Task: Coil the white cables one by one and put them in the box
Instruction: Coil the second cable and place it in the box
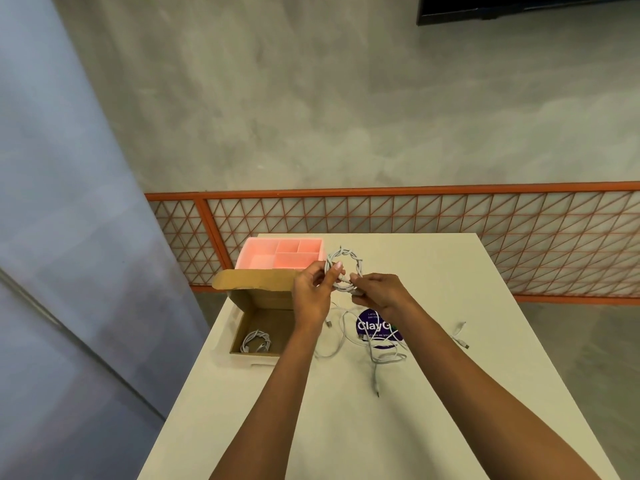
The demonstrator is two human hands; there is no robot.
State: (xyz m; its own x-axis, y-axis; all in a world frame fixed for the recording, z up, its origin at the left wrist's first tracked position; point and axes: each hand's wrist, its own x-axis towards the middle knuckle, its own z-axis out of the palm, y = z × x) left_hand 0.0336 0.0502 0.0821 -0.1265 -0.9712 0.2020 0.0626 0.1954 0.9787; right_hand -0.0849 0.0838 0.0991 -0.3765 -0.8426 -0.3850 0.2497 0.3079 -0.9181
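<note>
Both hands hold one coiled white cable point(349, 259) above the table, just right of the cardboard box. My left hand point(311, 292) pinches the coil's left side. My right hand point(377, 292) grips its lower right, where the end is wrapped around the loop. The open cardboard box point(242, 299) stands at the table's left edge, and one coiled white cable point(256, 341) lies inside it. Loose white cables point(381, 356) sprawl on the table under and behind my right forearm, with another cable end point(460, 336) further right.
A pink divided organiser tray point(282, 254) stands behind the box at the table's far left. A round purple sticker point(372, 325) lies on the white table point(450, 393) under the loose cables. An orange lattice railing point(415, 216) runs behind the table.
</note>
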